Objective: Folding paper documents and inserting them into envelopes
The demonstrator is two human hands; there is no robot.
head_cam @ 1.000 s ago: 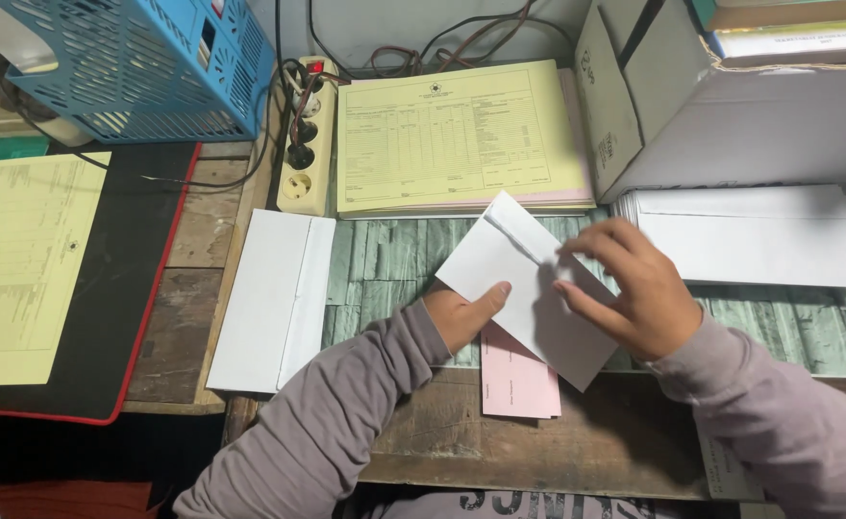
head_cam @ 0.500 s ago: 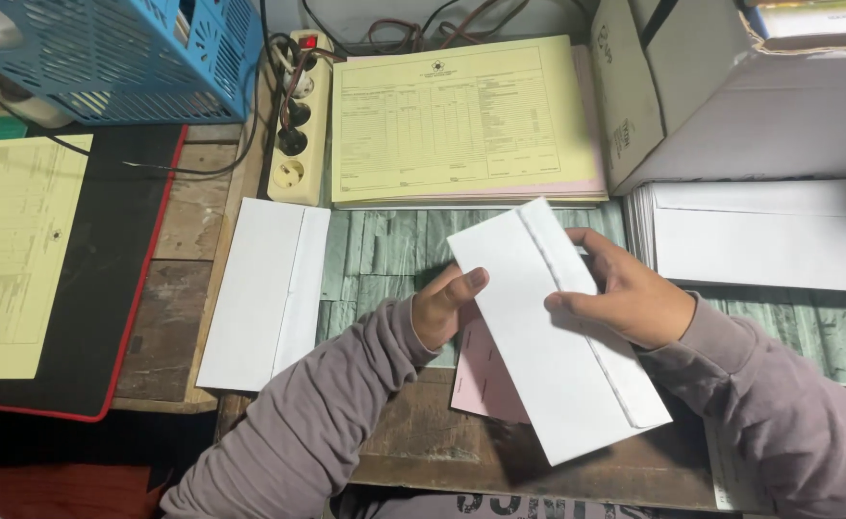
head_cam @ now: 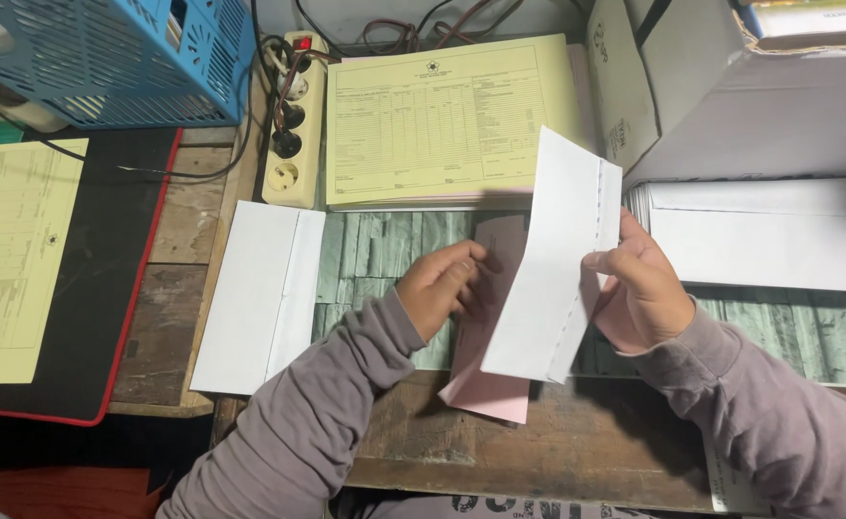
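A white envelope [head_cam: 550, 264] is held upright and a little tilted above the counter [head_cam: 538, 452] by the right hand [head_cam: 639, 293], which is closed on its right edge. A pink slip [head_cam: 488, 384] is gripped by the left hand [head_cam: 447, 286] and lies partly behind the envelope, its lower end on the counter. A second white envelope [head_cam: 260, 298] lies flat at the left. A yellow form pad [head_cam: 447, 120] is placed behind, and a stack of envelopes [head_cam: 769, 235] is seen at the right.
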